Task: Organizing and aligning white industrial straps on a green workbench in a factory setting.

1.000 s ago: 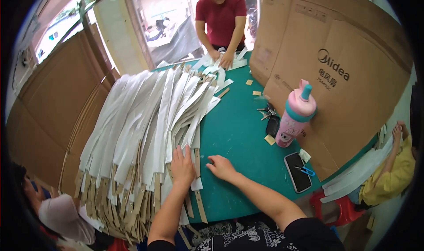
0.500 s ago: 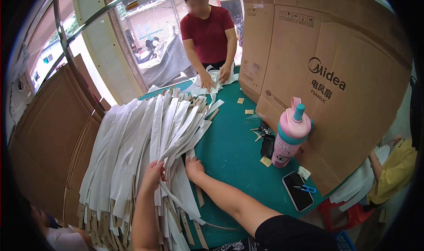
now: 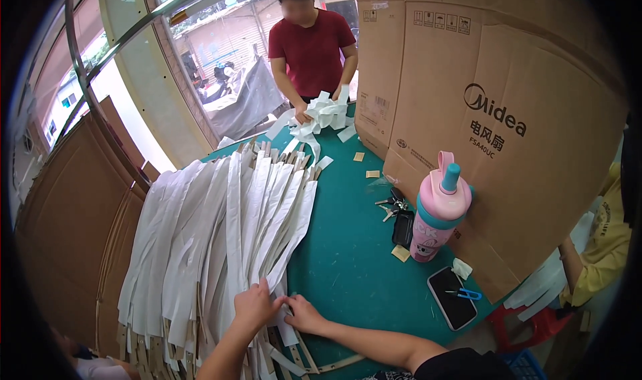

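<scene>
A thick pile of long white fabric strips hangs over the table's left side, with brown strips poking out at its lower end. My left hand is at the right edge of the pile, fingers closed on a white strip. Close beside it, my right hand pinches the same strip, fingertips almost meeting the left hand's. Below both hands, a loose narrow band curves over the table. What lies under my palms is hidden.
On the green table are a pink bottle, keys, a black phone with blue snips on it, and small tan squares. A large cardboard box walls the right. Across, a person in red handles white strips.
Both my hands have come down toward me along the strips and drawn together. The strips at the pile's right edge lie straighter. The person opposite has gathered the white strips into a raised bunch.
</scene>
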Tool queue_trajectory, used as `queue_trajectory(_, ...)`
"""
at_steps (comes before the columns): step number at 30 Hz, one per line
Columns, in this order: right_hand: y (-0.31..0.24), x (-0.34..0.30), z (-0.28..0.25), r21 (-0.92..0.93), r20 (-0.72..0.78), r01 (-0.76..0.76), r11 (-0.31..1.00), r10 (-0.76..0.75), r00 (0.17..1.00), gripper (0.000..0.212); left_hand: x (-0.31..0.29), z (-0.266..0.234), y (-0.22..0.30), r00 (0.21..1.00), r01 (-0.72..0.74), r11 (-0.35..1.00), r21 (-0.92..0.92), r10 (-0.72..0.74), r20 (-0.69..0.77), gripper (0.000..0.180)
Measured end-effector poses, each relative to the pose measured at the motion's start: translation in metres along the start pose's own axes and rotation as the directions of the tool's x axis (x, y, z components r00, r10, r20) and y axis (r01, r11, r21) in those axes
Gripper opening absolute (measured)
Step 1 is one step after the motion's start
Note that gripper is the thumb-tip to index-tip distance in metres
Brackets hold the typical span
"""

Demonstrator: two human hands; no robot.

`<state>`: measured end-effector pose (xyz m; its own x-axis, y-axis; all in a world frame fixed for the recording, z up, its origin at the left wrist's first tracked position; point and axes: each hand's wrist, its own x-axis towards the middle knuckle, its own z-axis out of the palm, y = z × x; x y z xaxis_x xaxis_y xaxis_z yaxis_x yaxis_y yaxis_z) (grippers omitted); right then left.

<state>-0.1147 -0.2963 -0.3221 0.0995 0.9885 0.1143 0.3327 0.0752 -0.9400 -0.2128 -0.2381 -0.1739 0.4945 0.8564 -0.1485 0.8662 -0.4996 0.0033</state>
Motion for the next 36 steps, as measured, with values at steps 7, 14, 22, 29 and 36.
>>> queue_trajectory(7,-0.004,-0.002,-0.001,-0.027,0.149,0.016,1.000,-0.012,0.989,0.045,0.064,0.011,0.038,0.958,-0.238,0.957,0.167,0.259,-0.119,0.061)
queue_trajectory(14,-0.007,0.024,-0.024,-0.184,0.418,0.041,0.982,0.040,0.908,0.045,0.179,0.087,-0.022,0.947,-0.234,0.907,0.349,0.294,-0.129,0.055)
queue_trajectory(22,0.118,0.215,-0.099,0.415,-0.428,-0.188,0.890,0.373,0.823,0.046,0.171,0.040,-0.051,0.983,0.064,0.998,-0.027,-0.068,-0.169,0.073)
queue_trajectory(29,0.123,0.317,-0.158,-0.536,-0.466,-0.132,0.834,-0.162,0.870,0.046,0.171,0.066,-0.068,0.947,0.040,0.972,-0.230,-0.111,-0.301,0.073)
queue_trajectory(36,0.112,0.375,-0.248,-0.804,-0.011,-0.120,0.582,0.188,0.982,0.082,0.170,0.058,-0.061,0.947,-0.007,0.935,-0.355,-0.108,-0.303,0.070)
